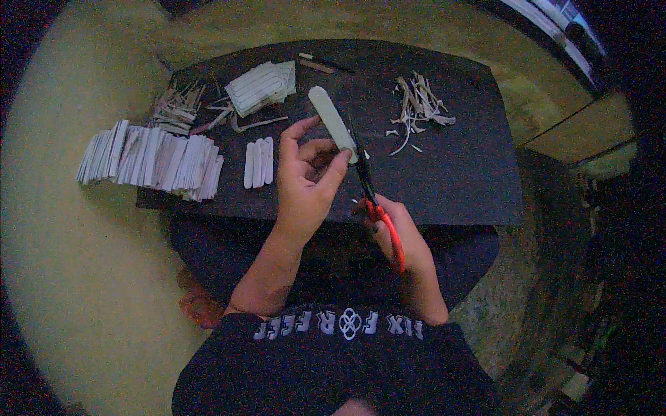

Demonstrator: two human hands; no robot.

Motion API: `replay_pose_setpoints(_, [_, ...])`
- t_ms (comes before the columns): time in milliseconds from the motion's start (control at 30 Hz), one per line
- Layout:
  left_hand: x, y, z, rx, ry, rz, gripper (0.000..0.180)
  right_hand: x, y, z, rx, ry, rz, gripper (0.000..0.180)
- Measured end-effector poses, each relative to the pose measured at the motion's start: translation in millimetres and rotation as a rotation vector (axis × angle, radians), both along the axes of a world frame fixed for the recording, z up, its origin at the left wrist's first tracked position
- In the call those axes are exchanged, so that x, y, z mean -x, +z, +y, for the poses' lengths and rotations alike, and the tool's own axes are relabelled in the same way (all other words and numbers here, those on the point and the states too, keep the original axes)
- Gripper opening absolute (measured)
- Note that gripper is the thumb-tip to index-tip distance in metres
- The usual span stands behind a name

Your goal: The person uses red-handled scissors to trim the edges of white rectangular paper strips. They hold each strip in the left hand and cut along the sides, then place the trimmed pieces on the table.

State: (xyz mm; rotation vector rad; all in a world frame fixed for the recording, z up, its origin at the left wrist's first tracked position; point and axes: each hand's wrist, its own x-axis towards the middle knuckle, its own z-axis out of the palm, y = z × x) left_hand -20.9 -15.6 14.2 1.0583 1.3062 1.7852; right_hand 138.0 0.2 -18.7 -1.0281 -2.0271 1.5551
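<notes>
Head view, one dark board (458, 180) across the lap, holding the following. One pale flat stick (331, 121) with rounded ends, pinched at its lower end between thumb and fingers of the left hand (305, 184), raised over the board's middle. One pair of red-handled scissors (378, 208), gripped by the right hand (406, 243) with fingers closed through the handles; the dark blades point up and meet the stick's lower end (whether the blades are parted cannot be told). Three finished sticks (259, 163) lie side by side just left of the left hand. One long fanned row of pale strips (152, 159) at the board's left edge. One heap of curled trimmings (418, 107) upper right. One ribbed pale bundle (260, 87) upper centre, beside one small scrap pile (173, 107).
</notes>
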Motion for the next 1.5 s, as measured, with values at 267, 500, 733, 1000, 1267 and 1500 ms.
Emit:
replay_pose_setpoints(267, [1,0,0,0.003,-0.008,0.013,0.045,2,8,-2,0.028,-0.004,0.078,0.043])
replay_pose_setpoints(500, [4,3,-1,0.04,-0.03,0.031,0.045,2,10,-2,0.026,-0.007,0.049,0.038])
replay_pose_setpoints(733, [6,6,-1,0.034,-0.064,0.023,0.045,2,7,-2,-0.025,-0.019,0.056,0.035])
replay_pose_setpoints(1000, [7,10,-1,0.057,-0.073,0.032,0.046,4,9,-4,0.088,-0.046,0.099,0.029])
replay_pose_setpoints(1267, [6,10,0,0.026,-0.076,0.028,0.046,6,14,-6,0.063,-0.059,0.089,0.053])
replay_pose_setpoints(1500, [7,6,1,0.032,-0.089,-0.007,0.046,3,11,-4,0.062,-0.055,0.076,0.036])
